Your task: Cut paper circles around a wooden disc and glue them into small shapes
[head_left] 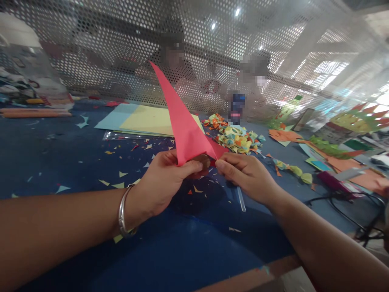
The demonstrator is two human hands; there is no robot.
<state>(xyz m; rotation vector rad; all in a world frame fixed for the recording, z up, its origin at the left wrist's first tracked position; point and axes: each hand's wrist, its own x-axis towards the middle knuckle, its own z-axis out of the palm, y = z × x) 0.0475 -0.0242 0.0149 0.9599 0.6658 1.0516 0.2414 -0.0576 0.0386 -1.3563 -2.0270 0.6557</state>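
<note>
My left hand (170,174), with a silver bangle on its wrist, grips a sheet of pinkish-red paper (184,125) by its lower edge. The paper rises to a long, curved point at the upper left. Beside my left thumb shows a brown rounded thing (205,161) whose kind I cannot make out. Close by on the right, my right hand (243,172) is closed, thumb and fingers pinching the lower right part of the paper. A clear narrow stick (241,199) shows below my right hand; its upper end is hidden.
Blue and yellow sheets (146,119) lie behind the hands, beside a heap of folded paper pieces (237,138). Paper scraps dot the blue table (194,239). At left stand a clear bottle (39,69) and pencils (36,112); at right lie orange paper (343,164) and a black cable (340,217).
</note>
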